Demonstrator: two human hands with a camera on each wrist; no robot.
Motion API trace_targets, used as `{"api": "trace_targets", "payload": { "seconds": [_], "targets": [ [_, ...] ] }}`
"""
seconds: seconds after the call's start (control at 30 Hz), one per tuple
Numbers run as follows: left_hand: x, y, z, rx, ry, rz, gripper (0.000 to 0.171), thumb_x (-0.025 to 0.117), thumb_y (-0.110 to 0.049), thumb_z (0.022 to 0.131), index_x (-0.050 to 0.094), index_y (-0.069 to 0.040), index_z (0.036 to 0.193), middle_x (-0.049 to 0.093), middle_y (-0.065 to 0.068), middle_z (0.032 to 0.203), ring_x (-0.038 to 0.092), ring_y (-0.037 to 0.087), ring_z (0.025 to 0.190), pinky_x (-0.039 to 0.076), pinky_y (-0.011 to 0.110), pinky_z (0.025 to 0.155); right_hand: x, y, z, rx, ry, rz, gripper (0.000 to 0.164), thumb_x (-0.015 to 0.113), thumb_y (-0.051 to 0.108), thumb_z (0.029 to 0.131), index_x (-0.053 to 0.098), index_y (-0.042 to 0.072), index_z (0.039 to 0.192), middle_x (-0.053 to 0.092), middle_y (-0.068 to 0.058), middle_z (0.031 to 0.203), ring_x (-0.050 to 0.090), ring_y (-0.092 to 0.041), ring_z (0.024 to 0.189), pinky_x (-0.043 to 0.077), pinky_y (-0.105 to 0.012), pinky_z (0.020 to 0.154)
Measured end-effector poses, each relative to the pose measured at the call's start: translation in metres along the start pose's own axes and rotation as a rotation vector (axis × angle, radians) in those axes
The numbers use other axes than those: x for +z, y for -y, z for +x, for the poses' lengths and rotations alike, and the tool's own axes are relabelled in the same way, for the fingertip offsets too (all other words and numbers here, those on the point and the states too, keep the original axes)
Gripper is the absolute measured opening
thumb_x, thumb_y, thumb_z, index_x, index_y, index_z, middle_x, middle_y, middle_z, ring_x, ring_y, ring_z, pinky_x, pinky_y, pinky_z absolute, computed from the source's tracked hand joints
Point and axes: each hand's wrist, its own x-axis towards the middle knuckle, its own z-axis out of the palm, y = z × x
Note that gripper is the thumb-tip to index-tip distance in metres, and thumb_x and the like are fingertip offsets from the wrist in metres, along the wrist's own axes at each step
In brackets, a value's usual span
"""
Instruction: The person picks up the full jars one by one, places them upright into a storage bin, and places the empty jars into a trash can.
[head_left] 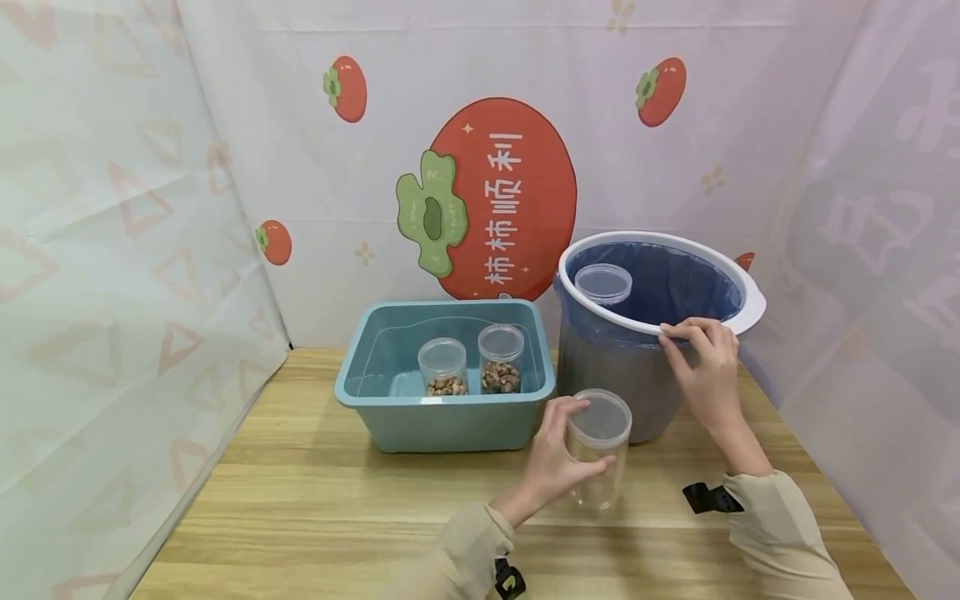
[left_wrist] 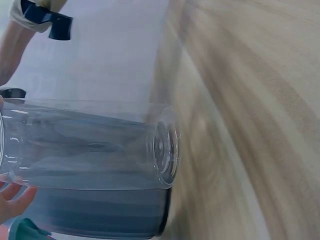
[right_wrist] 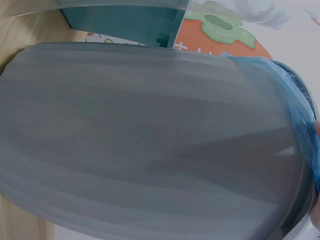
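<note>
My left hand (head_left: 553, 457) grips a clear lidded jar (head_left: 602, 421) upright, thumb and fingers round its upper part. No contents show through its wall. In the left wrist view the jar's bottom (left_wrist: 167, 145) appears close over the wood. My right hand (head_left: 708, 375) pinches the white rim (head_left: 742, 312) of a grey trash can (head_left: 600, 362) from the front. A blue bag (head_left: 675, 279) lines the can and folds over its edge, as the right wrist view also shows. Inside the can, at its left, sits another clear lidded jar (head_left: 603, 283), its lower part hidden.
Left of the can a teal basin (head_left: 450, 429) stands on the wooden table (head_left: 315, 500). In it are two lidded jars, one with pale nuts (head_left: 446, 385) and one with darker nuts (head_left: 500, 377). Printed curtains (head_left: 300, 167) enclose the back and sides.
</note>
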Motion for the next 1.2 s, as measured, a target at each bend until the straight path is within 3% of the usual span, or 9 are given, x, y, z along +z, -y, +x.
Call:
{"api": "trace_targets", "payload": {
  "seconds": [0.2,0.53,0.8,1.03,1.2],
  "targets": [
    [-0.016,-0.005,0.007,-0.013,-0.010,-0.031,0.072,0.081,-0.018,0.060,0.043,-0.008,0.120,0.040,0.009,0.120,0.047,0.020,0.105,0.041,0.028,0.088,0.000,0.000,0.000,0.003,0.005,0.004,0.028,0.069,-0.017,0.061,0.065,-0.004,0.086,0.053,-0.022,0.085,0.044,-0.037,0.082,0.026,-0.043,0.079],
    [-0.038,-0.011,0.020,0.077,-0.039,-0.051,0.075,0.082,-0.014,0.058,0.042,-0.006,0.120,0.042,0.009,0.119,0.047,0.020,0.103,0.043,0.030,0.087,0.000,0.000,0.000,0.004,0.005,0.002,0.028,0.070,-0.018,0.061,0.065,-0.004,0.085,0.053,-0.022,0.085,0.044,-0.037,0.083,0.026,-0.043,0.079],
    [-0.054,-0.019,0.032,0.042,-0.029,-0.090,0.071,0.081,-0.015,0.061,0.042,-0.006,0.120,0.041,0.008,0.120,0.049,0.025,0.102,0.045,0.032,0.080,-0.001,0.001,0.000,0.011,0.008,-0.001,0.028,0.070,-0.017,0.061,0.065,-0.004,0.085,0.053,-0.022,0.085,0.044,-0.037,0.083,0.026,-0.043,0.079],
    [-0.070,-0.022,0.047,0.051,-0.069,-0.084,0.072,0.082,-0.015,0.059,0.043,-0.006,0.119,0.046,0.008,0.113,0.047,0.017,0.101,0.044,0.026,0.075,-0.001,0.001,0.001,0.006,0.008,0.000,0.028,0.070,-0.017,0.061,0.065,-0.004,0.085,0.053,-0.022,0.085,0.044,-0.037,0.082,0.026,-0.043,0.078],
    [-0.081,-0.025,0.060,0.088,-0.088,-0.115,0.074,0.082,-0.013,0.059,0.041,-0.004,0.121,0.045,0.011,0.114,0.048,0.020,0.101,0.047,0.029,0.074,-0.001,0.001,0.001,0.009,0.008,-0.002,0.028,0.070,-0.017,0.061,0.065,-0.004,0.085,0.053,-0.022,0.085,0.044,-0.037,0.082,0.026,-0.043,0.078]
  ]
}}
